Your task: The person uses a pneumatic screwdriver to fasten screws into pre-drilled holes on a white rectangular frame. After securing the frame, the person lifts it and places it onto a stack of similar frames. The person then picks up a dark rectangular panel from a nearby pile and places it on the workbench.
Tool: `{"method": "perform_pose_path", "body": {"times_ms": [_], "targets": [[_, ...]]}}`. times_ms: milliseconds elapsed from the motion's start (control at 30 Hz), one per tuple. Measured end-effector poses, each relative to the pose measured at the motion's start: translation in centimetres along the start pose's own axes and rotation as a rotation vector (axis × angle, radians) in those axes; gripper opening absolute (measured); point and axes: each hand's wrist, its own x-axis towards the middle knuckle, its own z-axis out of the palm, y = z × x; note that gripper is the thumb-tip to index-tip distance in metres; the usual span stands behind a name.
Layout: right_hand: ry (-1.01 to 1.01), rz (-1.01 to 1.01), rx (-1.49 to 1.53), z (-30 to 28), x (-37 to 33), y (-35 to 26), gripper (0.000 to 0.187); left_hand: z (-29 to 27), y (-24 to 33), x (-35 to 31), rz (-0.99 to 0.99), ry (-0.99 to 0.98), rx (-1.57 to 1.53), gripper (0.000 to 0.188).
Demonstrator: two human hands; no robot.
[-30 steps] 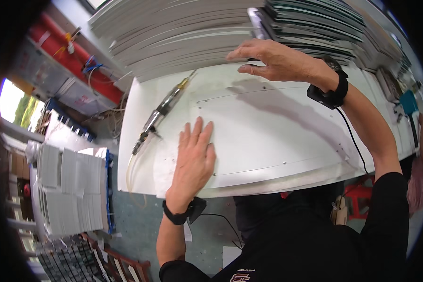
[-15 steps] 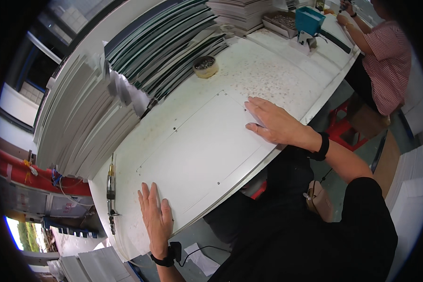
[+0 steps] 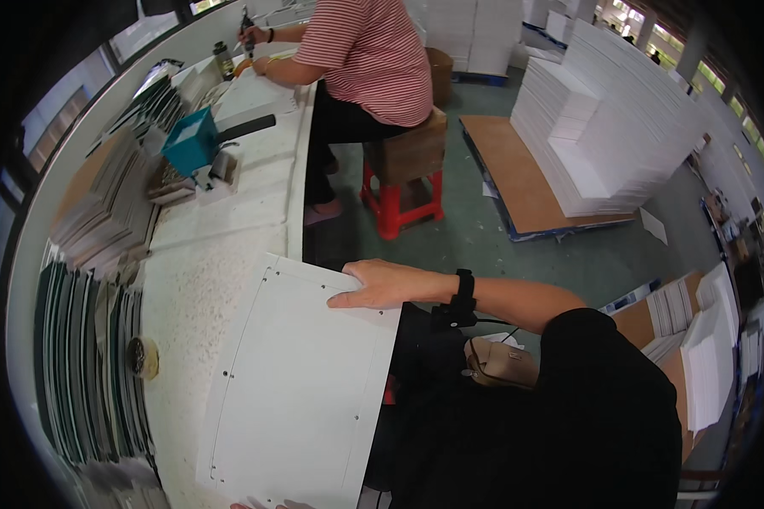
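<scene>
A flat white panel (image 3: 301,382) with thin lines and several small dark fasteners lies in front of me. Its near side reaches out past the table's edge. My right hand (image 3: 386,284) grips the far end of the panel, thumb on top and fingers at the edge. Only bits of my left hand (image 3: 290,505) show at the bottom rim, by the panel's other end. The rest of that hand is cut off, so its grip is hidden.
A round tub (image 3: 142,358) of small metal parts stands beside stacked dark and white sheets (image 3: 85,365). Farther along the white table (image 3: 267,182) is a teal bin (image 3: 191,142). A co-worker in a striped shirt (image 3: 369,64) sits on a red stool (image 3: 390,208). White sheets are piled on a pallet (image 3: 526,182).
The view has swung right. The panel has shifted toward me, over the table edge. My right hand has gone from lying flat to gripping its end; my left is now mostly out of view.
</scene>
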Motion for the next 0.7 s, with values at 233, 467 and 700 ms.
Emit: {"method": "perform_pose_path", "body": {"times_ms": [233, 467, 700], "targets": [[0.158, 0.008, 0.317, -0.2, -3.8, 9.3, 0.081, 1.8, 6.2, 1.1, -0.372, -0.176, -0.258, 0.062], [0.398, -0.027, 0.56, -4.8, -13.1, 15.6, 0.079, 6.8, 12.2, 0.8, -0.235, -0.44, -0.143, 0.058], [0.919, -0.218, 0.47, -12.0, -23.5, 18.8, 0.057, 20.6, 15.2, 2.1, -0.127, -0.655, -0.444, 0.056]]}}
